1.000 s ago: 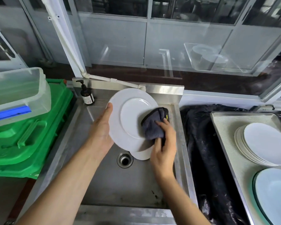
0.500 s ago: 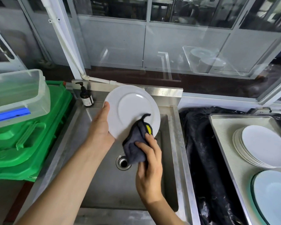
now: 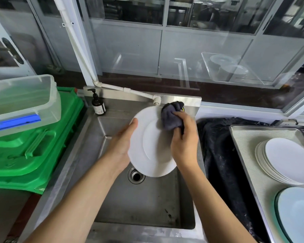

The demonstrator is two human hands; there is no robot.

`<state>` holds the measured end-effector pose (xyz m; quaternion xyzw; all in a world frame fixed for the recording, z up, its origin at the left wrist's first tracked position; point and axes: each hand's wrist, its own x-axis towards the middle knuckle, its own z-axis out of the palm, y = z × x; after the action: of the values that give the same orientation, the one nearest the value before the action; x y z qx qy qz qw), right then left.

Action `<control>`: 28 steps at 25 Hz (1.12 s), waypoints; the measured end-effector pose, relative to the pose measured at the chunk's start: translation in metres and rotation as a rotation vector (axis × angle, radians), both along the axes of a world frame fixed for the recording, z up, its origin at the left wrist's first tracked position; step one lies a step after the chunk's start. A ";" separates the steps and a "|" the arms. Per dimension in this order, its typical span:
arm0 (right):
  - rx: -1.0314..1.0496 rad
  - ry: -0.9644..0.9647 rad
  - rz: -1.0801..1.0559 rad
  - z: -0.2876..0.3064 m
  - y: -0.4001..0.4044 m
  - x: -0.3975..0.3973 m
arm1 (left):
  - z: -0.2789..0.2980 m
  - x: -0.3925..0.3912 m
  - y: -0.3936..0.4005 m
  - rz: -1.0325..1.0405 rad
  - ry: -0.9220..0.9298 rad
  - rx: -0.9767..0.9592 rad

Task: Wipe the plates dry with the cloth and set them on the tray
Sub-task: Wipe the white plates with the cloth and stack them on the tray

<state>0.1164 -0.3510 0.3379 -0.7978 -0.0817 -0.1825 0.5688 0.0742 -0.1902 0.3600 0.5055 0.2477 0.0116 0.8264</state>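
Note:
Over the steel sink [image 3: 112, 199] I hold a white plate [image 3: 151, 151], tilted up on edge. My left hand [image 3: 123, 142] grips its left rim, thumb on the front face. My right hand [image 3: 183, 142] presses a bunched dark grey cloth [image 3: 170, 116] against the plate's upper right rim. On the metal tray [image 3: 249, 155] at the right lies a stack of several white plates [image 3: 284, 160], and a pale blue plate with a dark rim [image 3: 298, 214] sits nearer to me.
A dark pump bottle [image 3: 97, 104] stands at the sink's back left corner. A white pipe ends in a spout [image 3: 155, 99] just behind the plate. Green crates [image 3: 32, 146] with a clear tub [image 3: 21, 102] on top stand at the left. Black plastic [image 3: 218, 155] separates sink and tray.
The cloth has gone from the plate's lower edge up to its upper right rim. The plate has tipped and shifted right and lower over the drain.

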 end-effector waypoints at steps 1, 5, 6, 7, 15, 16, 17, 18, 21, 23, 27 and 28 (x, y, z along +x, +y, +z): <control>-0.044 -0.043 0.066 0.002 0.004 0.000 | -0.001 0.000 -0.002 0.010 0.005 0.012; -0.129 -0.119 0.222 -0.015 0.017 -0.035 | 0.001 0.005 -0.006 0.072 0.023 0.003; -0.143 -0.151 0.255 -0.024 0.019 -0.051 | 0.001 0.007 -0.005 0.103 0.028 -0.022; -0.157 -0.185 0.290 -0.033 0.021 -0.068 | 0.001 0.008 -0.002 0.120 0.025 -0.036; -0.056 -0.068 0.154 -0.026 0.023 -0.055 | -0.013 -0.004 -0.004 0.073 0.032 -0.037; -0.081 -0.118 0.178 -0.023 0.025 -0.054 | -0.014 -0.004 -0.005 0.076 0.029 -0.035; -0.101 -0.157 0.209 -0.020 0.024 -0.050 | -0.014 -0.004 -0.005 0.077 0.022 -0.029; -0.113 -0.170 0.218 -0.018 0.022 -0.041 | -0.014 -0.005 -0.004 0.076 0.023 -0.010; -0.057 -0.083 0.099 -0.013 0.009 -0.013 | -0.010 -0.009 0.002 0.098 0.065 0.053; 0.018 0.026 -0.025 -0.024 -0.006 -0.010 | -0.005 -0.011 0.008 0.101 0.049 0.014; 0.129 0.247 -0.109 -0.056 -0.008 -0.052 | 0.007 -0.003 0.012 0.122 -0.001 -0.048; 0.148 0.267 -0.105 -0.061 -0.003 -0.065 | 0.007 -0.001 0.011 0.151 -0.004 -0.045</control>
<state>0.0515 -0.3542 0.2768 -0.7740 0.0501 -0.1099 0.6215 0.0734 -0.1788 0.3669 0.4667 0.2837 0.0691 0.8348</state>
